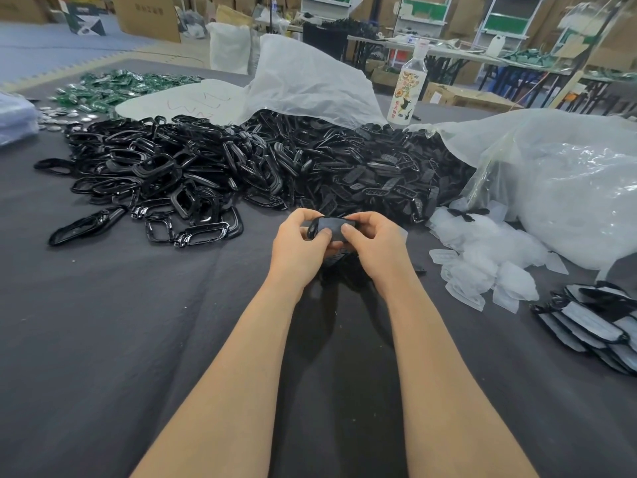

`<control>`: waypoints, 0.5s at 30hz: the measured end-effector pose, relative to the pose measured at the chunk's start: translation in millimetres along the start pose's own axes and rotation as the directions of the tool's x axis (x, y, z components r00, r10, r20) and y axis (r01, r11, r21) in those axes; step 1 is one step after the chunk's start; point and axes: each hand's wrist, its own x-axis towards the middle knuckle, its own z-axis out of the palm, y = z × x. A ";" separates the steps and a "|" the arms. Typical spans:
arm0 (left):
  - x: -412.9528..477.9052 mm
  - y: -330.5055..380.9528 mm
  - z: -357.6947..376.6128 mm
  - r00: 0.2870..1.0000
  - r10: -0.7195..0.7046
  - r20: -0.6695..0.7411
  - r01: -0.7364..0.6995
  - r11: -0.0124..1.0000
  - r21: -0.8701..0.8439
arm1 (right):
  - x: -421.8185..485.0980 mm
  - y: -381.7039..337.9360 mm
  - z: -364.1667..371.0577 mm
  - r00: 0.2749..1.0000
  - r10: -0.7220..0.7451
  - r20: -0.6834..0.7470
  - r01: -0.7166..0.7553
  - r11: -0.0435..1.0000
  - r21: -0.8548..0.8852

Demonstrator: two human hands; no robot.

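Observation:
My left hand (298, 238) and my right hand (370, 241) together hold a small black plastic shell (330, 226) above the dark cloth, near the middle of the view. Both thumbs press on its top face and the fingers curl under it. Just beyond my hands lies a big heap of glossy black plastic frames (162, 174) on the left and a heap of matt black button pads (375, 174) on the right. More black pieces lie under my hands, mostly hidden by them.
Translucent white covers (482, 260) are piled at the right, with a row of assembled pieces (593, 322) beside them. Large plastic bags (568, 188) sit at right and behind. A bottle (408, 88) stands at the back, and green circuit boards (113, 88) lie far left.

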 end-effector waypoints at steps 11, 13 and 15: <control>0.2 -2.9 0.0 0.997 0.039 -0.062 -0.030 0.990 0.135 | -2.4 -1.0 3.7 0.999 -0.040 -0.005 0.039 0.995 -0.091; -0.6 -3.6 0.6 0.996 0.057 -0.068 -0.046 0.987 0.154 | -2.6 -1.3 4.4 0.997 -0.065 -0.029 0.062 0.992 -0.113; -0.5 -3.7 0.6 0.996 0.064 -0.069 -0.052 0.985 0.163 | -3.1 -1.8 3.6 0.995 -0.089 -0.044 0.082 0.986 -0.142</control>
